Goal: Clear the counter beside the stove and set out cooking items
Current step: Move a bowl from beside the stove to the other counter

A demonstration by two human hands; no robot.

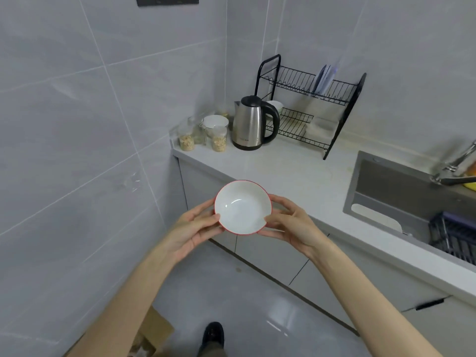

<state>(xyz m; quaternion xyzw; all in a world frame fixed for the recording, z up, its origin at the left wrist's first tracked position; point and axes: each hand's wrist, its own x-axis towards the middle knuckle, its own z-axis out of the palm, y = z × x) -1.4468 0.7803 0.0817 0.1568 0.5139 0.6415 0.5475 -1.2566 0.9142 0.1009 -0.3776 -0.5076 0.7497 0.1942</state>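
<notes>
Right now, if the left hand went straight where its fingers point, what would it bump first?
The red-rimmed bowl: the left hand holds its edge now, and the right hand holds the opposite side.

A stainless steel electric kettle (253,124) with a black lid and handle stands on the white desk (296,166), just beside a black two-tier wire dish rack (345,117). Pale plates (325,78) stand upright in the rack's upper tier. Left of the kettle, two clear glass jars of beige grains (219,140) stand before a white round bowl (215,121). A grey recessed sink (386,186) with a chrome faucet (456,163) lies to the right. A brown cardboard box (154,328) sits on the floor.
</notes>
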